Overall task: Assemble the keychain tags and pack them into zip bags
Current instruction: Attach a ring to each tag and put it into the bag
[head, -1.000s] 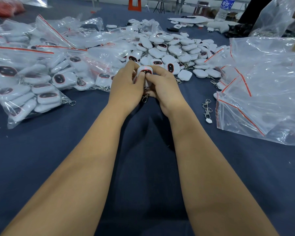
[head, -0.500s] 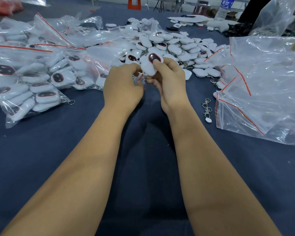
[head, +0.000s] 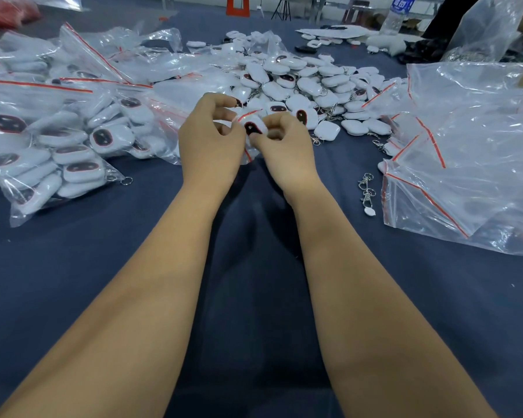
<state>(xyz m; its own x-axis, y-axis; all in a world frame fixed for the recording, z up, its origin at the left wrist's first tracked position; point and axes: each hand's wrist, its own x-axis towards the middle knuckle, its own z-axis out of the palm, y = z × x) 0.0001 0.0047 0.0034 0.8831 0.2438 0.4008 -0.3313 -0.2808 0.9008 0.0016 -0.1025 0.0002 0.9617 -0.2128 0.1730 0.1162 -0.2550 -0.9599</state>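
My right hand (head: pixel 284 146) pinches a white keychain tag (head: pixel 254 127) with a dark oval face, just above the dark blue table (head: pixel 73 282). My left hand (head: pixel 210 143) is close beside it, fingers curled, pinching the red-striped edge of a small clear zip bag (head: pixel 248 114) that lies against the tag. Whether the tag is inside the bag is unclear. A pile of loose white tags (head: pixel 302 82) lies right behind both hands.
Zip bags filled with tags (head: pixel 58 140) cover the left side. A heap of empty red-striped zip bags (head: pixel 465 164) lies on the right, with loose metal clasps (head: pixel 366 188) beside it. A water bottle (head: pixel 400 12) stands at the far edge.
The tag was held in both hands, then lifted by my right hand; now it is lower, and my left hand pinches a bag edge beside it.
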